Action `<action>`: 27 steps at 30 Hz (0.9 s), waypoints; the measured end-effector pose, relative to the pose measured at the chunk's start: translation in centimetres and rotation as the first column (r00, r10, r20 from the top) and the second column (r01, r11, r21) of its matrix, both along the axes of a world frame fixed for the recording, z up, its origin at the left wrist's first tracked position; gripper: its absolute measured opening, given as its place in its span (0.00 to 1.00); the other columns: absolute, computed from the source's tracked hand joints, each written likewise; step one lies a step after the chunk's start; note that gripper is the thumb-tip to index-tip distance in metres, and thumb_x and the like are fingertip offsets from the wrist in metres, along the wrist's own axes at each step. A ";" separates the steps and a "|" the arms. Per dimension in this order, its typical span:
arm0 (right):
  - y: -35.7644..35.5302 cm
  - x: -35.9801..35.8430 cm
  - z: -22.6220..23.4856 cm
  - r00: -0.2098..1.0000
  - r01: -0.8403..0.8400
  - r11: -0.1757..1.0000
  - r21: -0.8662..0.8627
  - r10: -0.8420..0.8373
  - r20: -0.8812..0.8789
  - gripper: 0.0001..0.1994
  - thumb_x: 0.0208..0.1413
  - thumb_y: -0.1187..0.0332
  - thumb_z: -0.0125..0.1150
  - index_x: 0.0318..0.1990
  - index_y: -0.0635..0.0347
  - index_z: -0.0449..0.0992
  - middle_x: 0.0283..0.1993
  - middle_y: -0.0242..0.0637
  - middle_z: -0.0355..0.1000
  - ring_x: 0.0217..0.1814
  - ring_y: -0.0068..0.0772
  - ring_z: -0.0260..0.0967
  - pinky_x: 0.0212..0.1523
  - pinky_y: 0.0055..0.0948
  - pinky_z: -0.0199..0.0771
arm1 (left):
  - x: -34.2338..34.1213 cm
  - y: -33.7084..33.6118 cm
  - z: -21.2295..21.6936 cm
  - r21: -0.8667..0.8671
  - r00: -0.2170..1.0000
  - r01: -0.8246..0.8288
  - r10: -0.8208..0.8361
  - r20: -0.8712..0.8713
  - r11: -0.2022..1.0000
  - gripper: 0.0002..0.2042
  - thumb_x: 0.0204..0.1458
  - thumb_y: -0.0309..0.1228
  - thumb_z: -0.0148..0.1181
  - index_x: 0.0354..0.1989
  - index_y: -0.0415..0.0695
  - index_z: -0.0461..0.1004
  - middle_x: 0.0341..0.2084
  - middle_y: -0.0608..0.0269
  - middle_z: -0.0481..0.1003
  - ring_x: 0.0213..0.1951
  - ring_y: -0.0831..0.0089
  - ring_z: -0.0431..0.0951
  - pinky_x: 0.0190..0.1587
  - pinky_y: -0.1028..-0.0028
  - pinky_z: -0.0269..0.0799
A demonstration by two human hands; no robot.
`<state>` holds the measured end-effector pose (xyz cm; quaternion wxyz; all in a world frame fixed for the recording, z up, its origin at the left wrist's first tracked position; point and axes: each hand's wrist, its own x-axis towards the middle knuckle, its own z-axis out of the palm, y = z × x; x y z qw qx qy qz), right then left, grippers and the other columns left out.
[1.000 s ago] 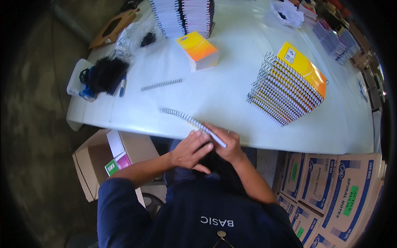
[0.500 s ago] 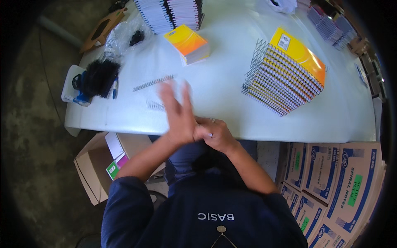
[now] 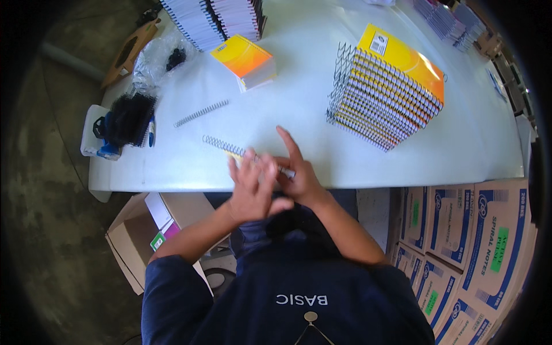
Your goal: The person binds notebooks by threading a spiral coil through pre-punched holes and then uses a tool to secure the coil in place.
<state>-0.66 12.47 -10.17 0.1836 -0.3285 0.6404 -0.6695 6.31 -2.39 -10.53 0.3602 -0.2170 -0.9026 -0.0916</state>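
Navy short-sleeved shirt (image 3: 259,282), white lettering (image 3: 302,299); round disc (image 3: 310,316), thin cord (image 3: 321,333); blue trousers (image 3: 248,234).

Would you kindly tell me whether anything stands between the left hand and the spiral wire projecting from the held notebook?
Nothing visible does. The spiral wire extends just beyond the blurred left hand; whether they touch is unclear. The loose spiral lies farther off.

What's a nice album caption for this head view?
Right hand holding a notebook, left hand spread over it, wire coil jutting out; stacked yellow notebooks beyond.
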 end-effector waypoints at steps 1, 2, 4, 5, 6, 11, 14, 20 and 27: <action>0.1 0.0 -0.1 0.999 0.021 1.000 -0.012 -0.020 0.040 0.40 0.52 0.68 0.60 0.67 0.53 0.40 0.50 0.42 0.73 0.50 0.43 0.72 0.47 0.34 0.70 | -1.2 0.1 2.0 -0.002 0.996 -0.089 0.089 0.016 0.996 0.40 0.52 0.61 0.43 0.60 0.35 0.57 0.59 0.43 0.55 0.64 0.44 0.48 0.63 0.48 0.28; 0.1 -0.2 0.2 0.997 0.033 0.999 -0.031 -0.030 0.069 0.39 0.52 0.69 0.60 0.67 0.53 0.42 0.50 0.41 0.73 0.50 0.43 0.72 0.47 0.33 0.70 | -2.3 0.0 3.7 -0.066 0.980 -0.197 0.194 -0.049 0.978 0.42 0.53 0.63 0.38 0.59 0.30 0.55 0.59 0.37 0.51 0.63 0.40 0.48 0.61 0.44 0.36; -0.1 -0.4 0.5 0.996 0.044 0.999 0.031 -0.041 -0.081 0.25 0.51 0.74 0.59 0.58 0.56 0.62 0.45 0.42 0.75 0.48 0.44 0.73 0.45 0.33 0.70 | -4.4 0.4 5.8 -0.048 0.944 -0.260 0.244 -0.221 0.964 0.40 0.54 0.61 0.38 0.60 0.33 0.54 0.59 0.38 0.52 0.61 0.40 0.50 0.59 0.44 0.42; -0.1 -0.5 -0.3 0.996 0.024 0.999 0.032 -0.021 -0.083 0.21 0.50 0.75 0.59 0.54 0.57 0.67 0.44 0.43 0.74 0.47 0.44 0.73 0.45 0.33 0.70 | -5.1 0.8 6.4 -0.019 0.947 -0.246 0.236 -0.219 0.969 0.38 0.54 0.58 0.42 0.61 0.34 0.54 0.59 0.38 0.52 0.61 0.41 0.51 0.59 0.45 0.43; -0.1 -0.6 -0.5 0.996 0.004 0.999 0.033 -0.001 -0.084 0.18 0.50 0.76 0.59 0.50 0.59 0.71 0.44 0.45 0.74 0.46 0.45 0.73 0.45 0.33 0.70 | -5.6 1.1 6.8 0.010 0.949 -0.231 0.227 -0.216 0.973 0.36 0.54 0.55 0.45 0.61 0.35 0.53 0.59 0.38 0.52 0.61 0.42 0.51 0.59 0.46 0.45; -0.5 0.1 -1.0 0.860 0.162 0.986 0.025 -0.129 -0.493 0.14 0.44 0.78 0.57 0.42 0.64 0.73 0.42 0.44 0.73 0.45 0.46 0.72 0.46 0.37 0.71 | -6.7 2.1 8.0 0.209 0.951 -0.291 0.258 0.173 0.934 0.35 0.45 0.32 0.63 0.63 0.44 0.54 0.60 0.44 0.53 0.61 0.50 0.54 0.60 0.56 0.50; -1.3 0.3 -0.8 0.663 0.243 0.969 -0.045 -0.200 -0.722 0.13 0.43 0.79 0.57 0.40 0.65 0.73 0.39 0.44 0.73 0.45 0.47 0.71 0.45 0.39 0.72 | -7.4 2.3 6.9 -0.053 0.900 -0.412 0.416 0.130 0.910 0.35 0.44 0.32 0.63 0.63 0.49 0.55 0.61 0.49 0.53 0.61 0.52 0.54 0.60 0.55 0.49; -0.9 0.3 -0.7 0.753 0.243 0.970 0.022 -0.175 -0.634 0.12 0.43 0.80 0.58 0.39 0.65 0.73 0.39 0.46 0.72 0.44 0.49 0.71 0.45 0.39 0.71 | -11.0 3.3 7.3 -0.012 0.952 -0.301 0.299 -0.070 0.954 0.34 0.45 0.39 0.62 0.62 0.50 0.57 0.62 0.48 0.52 0.63 0.49 0.50 0.62 0.51 0.44; -0.6 -0.2 0.0 0.835 0.088 0.994 -0.059 -0.106 -0.539 0.17 0.44 0.78 0.54 0.46 0.63 0.72 0.45 0.48 0.72 0.47 0.50 0.70 0.48 0.40 0.70 | -4.8 1.4 4.4 0.213 0.997 0.071 -0.078 0.022 0.974 0.49 0.45 0.70 0.38 0.64 0.36 0.49 0.61 0.36 0.50 0.64 0.40 0.46 0.61 0.46 0.37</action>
